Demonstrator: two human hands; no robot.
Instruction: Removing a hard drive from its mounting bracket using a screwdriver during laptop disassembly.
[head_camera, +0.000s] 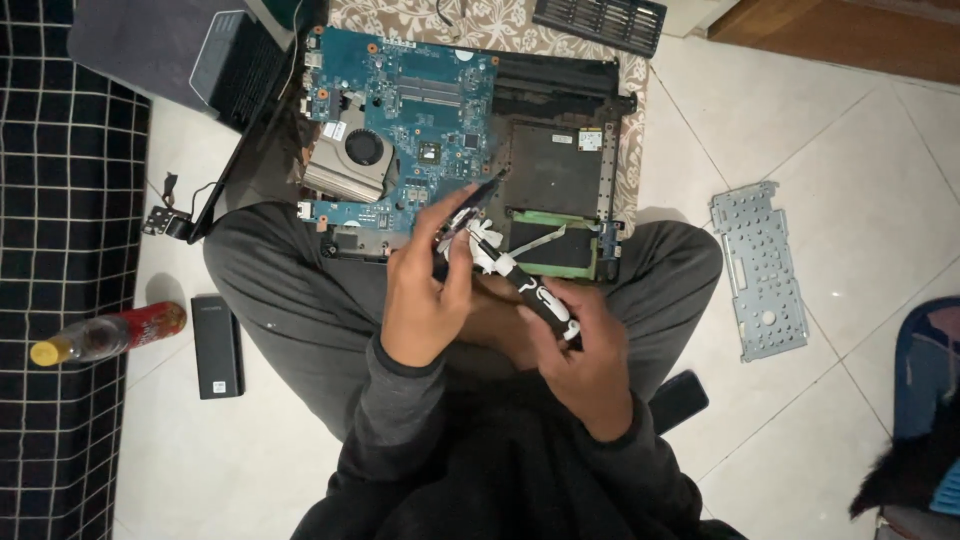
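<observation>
The person sits cross-legged on a pale tiled floor (860, 150) with an opened laptop base (560, 170) lying against the knees, its blue circuit board (400, 100) and round fan (363, 148) exposed. The right hand (590, 365) is wrapped around the handle of a black screwdriver (535, 295) with white markings, its tip pointing up toward the board's near edge. The left hand (425, 290) pinches the tool's front end with its fingers closed narrowly. A grey perforated metal plate (760, 270) lies on the floor to the right, well apart. To the left lie a black battery pack (217, 345) and a bottle (110, 335).
</observation>
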